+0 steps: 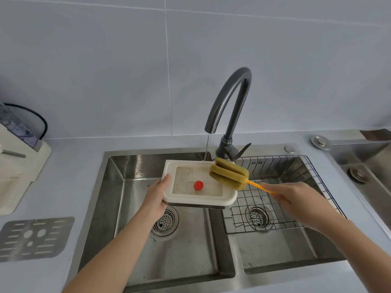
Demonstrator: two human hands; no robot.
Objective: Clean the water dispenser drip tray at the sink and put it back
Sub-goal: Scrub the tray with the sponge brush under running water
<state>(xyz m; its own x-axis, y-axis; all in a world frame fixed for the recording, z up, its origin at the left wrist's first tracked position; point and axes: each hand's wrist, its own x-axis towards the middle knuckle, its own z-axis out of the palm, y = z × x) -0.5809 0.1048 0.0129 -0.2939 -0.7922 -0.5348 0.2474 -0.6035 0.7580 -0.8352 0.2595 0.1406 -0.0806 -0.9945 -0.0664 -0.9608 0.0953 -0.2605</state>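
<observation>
My left hand (155, 194) grips the left edge of the white drip tray (169, 172) and holds it above the left sink basin (118, 187). Inside the tray sit a red float (198, 185) and dark specks. My right hand (296, 199) holds the orange handle of a yellow-green sponge brush (229, 173). The sponge head lies over the tray's far right corner. A thin stream of water falls from the dark faucet (230, 102) onto the tray's far edge.
A wire rack (296, 187) sits in the right basin. The metal grille of the drip tray (35, 237) lies on the counter at the left. The white water dispenser (19, 161) stands at the far left. A second sink (364, 166) shows at the right edge.
</observation>
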